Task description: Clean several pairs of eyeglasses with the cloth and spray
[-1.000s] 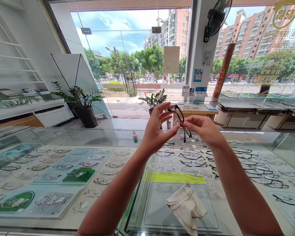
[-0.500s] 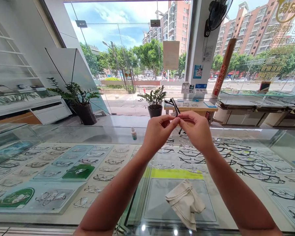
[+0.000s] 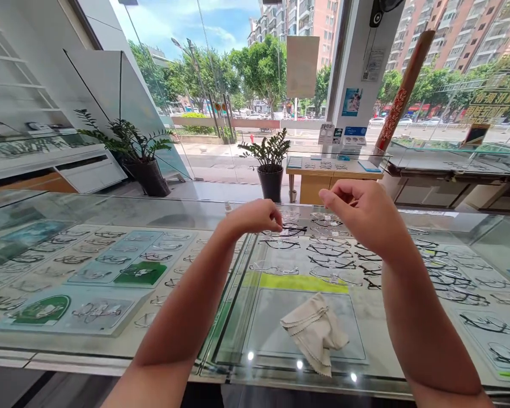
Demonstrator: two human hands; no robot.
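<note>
My left hand (image 3: pixel 255 217) hangs over the glass counter, its fingers curled downward and closed. A dark pair of eyeglasses (image 3: pixel 295 231) shows beside its fingertips; whether the fingers grip it or it lies under the glass, I cannot tell. Held higher and farther right is my right hand (image 3: pixel 361 212), with thumb and fingers bent in toward each other. Nothing shows clearly in that hand, and its inner side is partly hidden. Nearer to me on the counter lies a crumpled beige cleaning cloth (image 3: pixel 317 331) with zigzag edges.
Rows of eyeglasses (image 3: pixel 331 262) fill the glass display counter (image 3: pixel 263 351). A small bottle (image 3: pixel 228 207) is mostly hidden behind my left forearm. Beyond the counter stand a potted plant (image 3: pixel 270 181), a wooden display table (image 3: pixel 314 184) and large windows.
My hands, together on dark eyeglasses before, are now apart. The left has moved left and down, the right rightward. The raised eyeglasses no longer show between them. The view has tilted down.
</note>
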